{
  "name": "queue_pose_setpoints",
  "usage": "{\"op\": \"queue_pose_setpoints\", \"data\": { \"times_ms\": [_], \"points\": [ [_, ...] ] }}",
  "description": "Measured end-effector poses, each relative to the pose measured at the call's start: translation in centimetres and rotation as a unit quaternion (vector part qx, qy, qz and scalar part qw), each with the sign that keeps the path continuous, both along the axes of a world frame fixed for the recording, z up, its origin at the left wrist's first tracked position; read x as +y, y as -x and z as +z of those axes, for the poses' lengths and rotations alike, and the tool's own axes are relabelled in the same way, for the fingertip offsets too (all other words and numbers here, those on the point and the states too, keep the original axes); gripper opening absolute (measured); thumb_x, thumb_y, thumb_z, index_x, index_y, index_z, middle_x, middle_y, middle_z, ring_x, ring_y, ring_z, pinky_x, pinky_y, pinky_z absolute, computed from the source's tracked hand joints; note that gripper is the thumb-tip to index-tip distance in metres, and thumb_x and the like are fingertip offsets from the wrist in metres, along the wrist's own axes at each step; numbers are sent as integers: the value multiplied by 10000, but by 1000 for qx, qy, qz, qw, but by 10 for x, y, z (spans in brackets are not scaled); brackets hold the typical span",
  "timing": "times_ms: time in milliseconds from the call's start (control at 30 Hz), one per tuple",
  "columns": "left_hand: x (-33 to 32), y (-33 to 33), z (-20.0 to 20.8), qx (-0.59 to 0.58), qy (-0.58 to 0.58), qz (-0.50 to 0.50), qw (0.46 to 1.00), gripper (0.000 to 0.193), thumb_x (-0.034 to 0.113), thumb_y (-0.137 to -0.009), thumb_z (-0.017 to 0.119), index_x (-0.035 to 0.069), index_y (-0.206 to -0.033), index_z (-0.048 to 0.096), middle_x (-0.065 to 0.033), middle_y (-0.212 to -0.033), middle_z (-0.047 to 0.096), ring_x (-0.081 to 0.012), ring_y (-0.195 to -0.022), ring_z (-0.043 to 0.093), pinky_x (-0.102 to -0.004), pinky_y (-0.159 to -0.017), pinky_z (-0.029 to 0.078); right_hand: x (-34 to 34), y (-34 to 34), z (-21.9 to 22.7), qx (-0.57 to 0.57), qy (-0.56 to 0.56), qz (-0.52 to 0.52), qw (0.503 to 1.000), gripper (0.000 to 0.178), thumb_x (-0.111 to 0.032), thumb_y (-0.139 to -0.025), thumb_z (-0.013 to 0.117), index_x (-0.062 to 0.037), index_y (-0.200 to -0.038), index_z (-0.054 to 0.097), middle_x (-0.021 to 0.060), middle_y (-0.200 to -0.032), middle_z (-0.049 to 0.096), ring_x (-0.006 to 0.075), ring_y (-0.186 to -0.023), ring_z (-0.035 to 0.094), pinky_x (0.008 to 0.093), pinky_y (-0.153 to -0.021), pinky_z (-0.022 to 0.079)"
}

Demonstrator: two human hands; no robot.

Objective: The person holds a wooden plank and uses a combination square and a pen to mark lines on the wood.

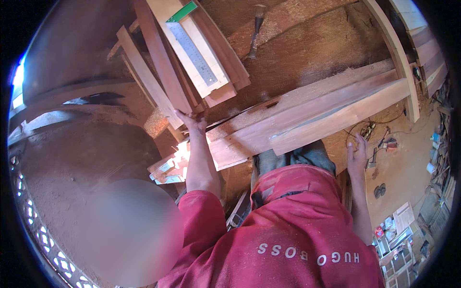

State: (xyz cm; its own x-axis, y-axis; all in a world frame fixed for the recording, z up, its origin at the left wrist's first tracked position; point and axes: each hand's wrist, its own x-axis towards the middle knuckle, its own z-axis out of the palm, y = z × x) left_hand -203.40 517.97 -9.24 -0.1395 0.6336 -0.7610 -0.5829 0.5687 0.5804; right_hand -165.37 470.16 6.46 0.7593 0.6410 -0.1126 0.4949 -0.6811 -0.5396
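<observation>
My left hand (194,123) is closed at the near end of a reddish-brown wooden board (165,60), which belongs to a stack of long planks slanting up and away. Part of its fingers is hidden against the wood. On a paler plank (218,77) of that stack lies a try square (194,55) with a green stock and a steel blade. My right hand (357,151) hangs at my right side, fingers apart and holding nothing. Nearest to it is a long light-brown board (341,117) lying across the workbench in front of my body.
A dusty workbench (331,41) carries a hammer-like tool (257,31) at the far side. A curved plank (401,60) crosses the bench's right end. Cables and small tools (379,141) and a pair of sandals (380,190) lie on the floor. Another person's blurred head is at lower left.
</observation>
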Motion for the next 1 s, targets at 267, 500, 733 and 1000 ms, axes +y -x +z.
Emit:
{"op": "queue_pose_setpoints", "data": {
  "times_ms": [267,500,733,1000],
  "points": [
    [4,14,24,-3,-27,-64,998,1043,902,-787,439,186,-1529,281,-154,-1548,216,-423,-1359,296,-597,-1009,434,-41,5,6,18,32,-71,997,401,-152,-1000,584,3,-1364,521,203,-1343,540,324,-1239,547,409,-1044,436],
    [1,20,36,16,-43,-85,995,1087,889,-784,473,205,-1572,169,-155,-1579,160,-452,-1370,297,-616,-1057,391,-24,2,-3,-26,20,-19,999,383,-150,-1008,577,7,-1355,532,192,-1319,554,310,-1204,561,403,-1014,452],
    [-5,17,27,-48,13,42,998,1022,826,-833,479,162,-1555,193,-203,-1510,235,-435,-1373,307,-651,-1082,365,-6,1,8,-37,8,0,999,361,-151,-1008,579,18,-1326,554,196,-1313,551,318,-1182,566,400,-1011,456],
    [-14,27,-45,-17,2,83,996,257,224,-1022,449,99,-1233,527,-142,-1218,554,-323,-1133,555,-538,-1016,498,-11,1,5,-35,45,1,998,357,-171,-1026,538,15,-1329,562,200,-1296,557,344,-1208,543,426,-1041,423]
  ]
}}
